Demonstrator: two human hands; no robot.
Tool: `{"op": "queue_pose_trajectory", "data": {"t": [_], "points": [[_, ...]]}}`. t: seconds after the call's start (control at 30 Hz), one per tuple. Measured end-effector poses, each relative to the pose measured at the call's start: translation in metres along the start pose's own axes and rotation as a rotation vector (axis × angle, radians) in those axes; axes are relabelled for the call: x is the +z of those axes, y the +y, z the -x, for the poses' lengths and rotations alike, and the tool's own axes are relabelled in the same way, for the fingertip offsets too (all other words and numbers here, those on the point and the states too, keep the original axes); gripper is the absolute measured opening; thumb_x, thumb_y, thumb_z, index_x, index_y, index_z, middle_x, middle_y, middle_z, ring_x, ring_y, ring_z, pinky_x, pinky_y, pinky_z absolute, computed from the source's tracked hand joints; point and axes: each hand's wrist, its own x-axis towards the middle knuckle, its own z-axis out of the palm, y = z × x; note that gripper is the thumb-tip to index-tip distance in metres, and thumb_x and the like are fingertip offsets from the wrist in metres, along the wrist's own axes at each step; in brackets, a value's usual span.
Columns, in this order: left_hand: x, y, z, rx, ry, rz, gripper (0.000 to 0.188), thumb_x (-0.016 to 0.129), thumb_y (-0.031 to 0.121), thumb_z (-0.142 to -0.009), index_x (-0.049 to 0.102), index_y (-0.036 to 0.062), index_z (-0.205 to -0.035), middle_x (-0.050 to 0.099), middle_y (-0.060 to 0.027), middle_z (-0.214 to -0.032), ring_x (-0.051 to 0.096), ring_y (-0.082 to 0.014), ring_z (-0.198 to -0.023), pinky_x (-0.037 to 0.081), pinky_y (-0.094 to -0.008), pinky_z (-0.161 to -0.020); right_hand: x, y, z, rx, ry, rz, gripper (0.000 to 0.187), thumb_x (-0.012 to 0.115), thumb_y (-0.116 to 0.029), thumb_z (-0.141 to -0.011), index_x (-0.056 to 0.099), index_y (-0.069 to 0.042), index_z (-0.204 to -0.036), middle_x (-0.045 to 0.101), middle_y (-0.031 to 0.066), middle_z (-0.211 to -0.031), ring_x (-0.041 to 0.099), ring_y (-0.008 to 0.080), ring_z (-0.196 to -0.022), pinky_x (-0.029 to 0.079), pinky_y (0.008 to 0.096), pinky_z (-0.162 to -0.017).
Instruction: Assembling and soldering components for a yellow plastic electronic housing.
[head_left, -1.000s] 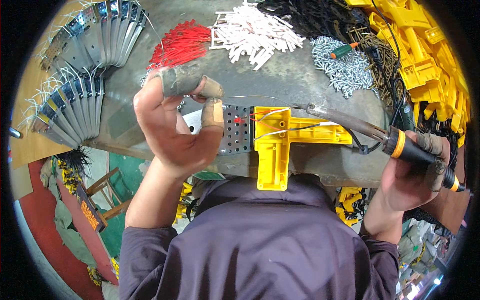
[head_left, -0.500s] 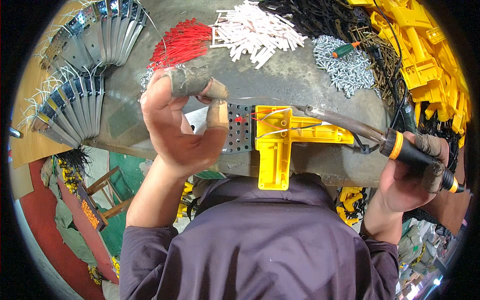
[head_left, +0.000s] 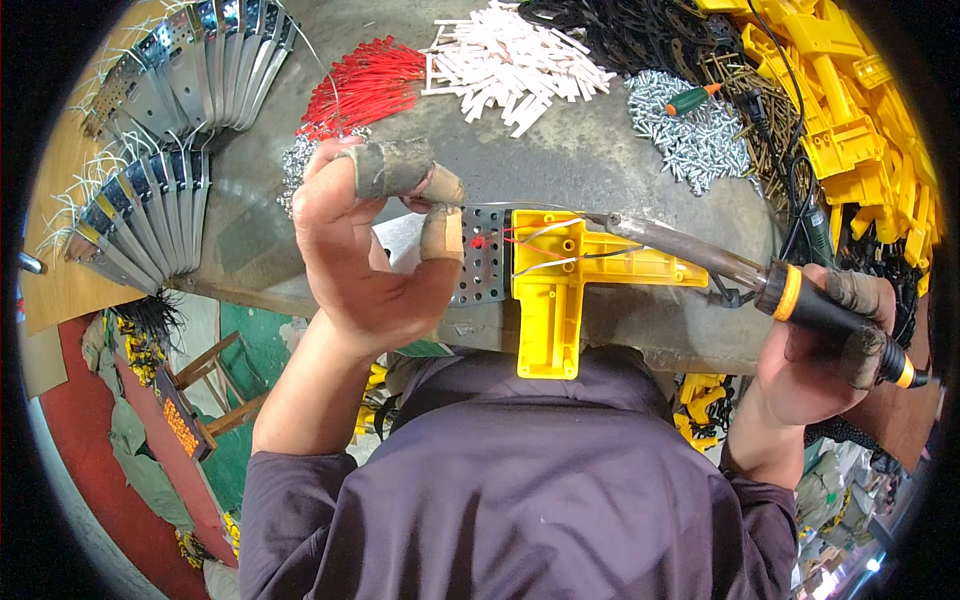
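While left-hand fingers (head_left: 440, 238) pinch thin wire (head_left: 535, 206), right-hand fingers (head_left: 855, 290) grip the soldering iron (head_left: 690, 247) near the yellow housing (head_left: 548, 310) on the bench (head_left: 580, 155); soldering seems in hand, next calling for steady alignment; tip contact is unclear.

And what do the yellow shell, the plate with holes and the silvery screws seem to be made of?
Yellow shell: probably plastic, semi-glossy, with moulded ribs. Plate with holes: likely bare metal, grey, dully shiny. Silvery screws: apparently metal, bright and glinting; plating unclear.
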Motion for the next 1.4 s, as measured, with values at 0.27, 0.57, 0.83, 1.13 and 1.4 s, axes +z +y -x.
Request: {"op": "queue_pose_trajectory", "data": {"t": [0.27, 0.57, 0.83, 1.13, 1.4], "points": [[0.000, 0.008, 0.005, -0.045, -0.054, 0.033, 0.031, 0.061, -0.006, -0.059, 0.060, 0.0077, -0.087, 0.064, 0.0002, -0.079, 0.057, -0.0150, -0.073, 0.030, -0.0415, -0.094, -0.017, -0.005, -0.001, -0.071, -0.057, 0.017, 0.038, 0.063, -0.040, -0.080, 0.049, -0.007, -0.091, 0.055, 0.0021, -0.083, 0.055, 0.0173, -0.077, 0.044, 0.0312, -0.072], [0.002, 0.003, 0.016, 0.079, -0.063, -0.009, 0.054, 0.062, -0.007, -0.061, 0.046, 0.0049, -0.112, 0.063, -0.0022, -0.089, 0.058, -0.0172, -0.077, 0.027, -0.0473, -0.096, -0.001, -0.002, 0.013, 0.062, -0.171, -0.064, 0.033, 0.068, -0.030, -0.077, 0.043, -0.010, -0.086, 0.047, -0.0019, -0.079, 0.046, 0.0139, -0.072, 0.038, 0.0304, -0.074], [-0.003, 0.003, 0.016, 0.099, -0.186, -0.043, 0.065, 0.063, -0.008, -0.062, 0.033, 0.0032, -0.118, 0.061, -0.0055, -0.092, 0.056, -0.0205, -0.078, 0.029, -0.0519, -0.094, -0.002, -0.002, 0.014, 0.041, -0.178, -0.051, 0.033, 0.069, -0.030, -0.077, 0.046, -0.009, -0.087, 0.052, -0.0006, -0.082, 0.048, 0.0135, -0.074, 0.037, 0.0299, -0.071], [0.000, 0.004, 0.015, 0.116, -0.161, -0.065, 0.059, 0.065, -0.006, -0.062, 0.038, 0.0021, -0.114, 0.060, -0.0079, -0.088, 0.054, -0.0220, -0.073, 0.035, -0.0518, -0.089, -0.005, -0.001, 0.014, 0.025, -0.245, -0.047, 0.034, 0.067, -0.032, -0.079, 0.048, -0.006, -0.089, 0.055, 0.0016, -0.085, 0.049, 0.0142, -0.072, 0.038, 0.0297, -0.069], [-0.006, -0.011, -0.019, 0.072, -0.040, -0.020, 0.024, 0.058, -0.011, -0.069, 0.061, -0.0014, -0.090, 0.062, -0.0120, -0.081, 0.056, -0.0230, -0.066, 0.046, -0.0282, -0.062, -0.007, -0.002, 0.017, 0.071, -0.213, -0.078, 0.032, 0.067, -0.032, -0.078, 0.048, -0.008, -0.090, 0.054, 0.0000, -0.085, 0.050, 0.0144, -0.078, 0.038, 0.0305, -0.074]]}}
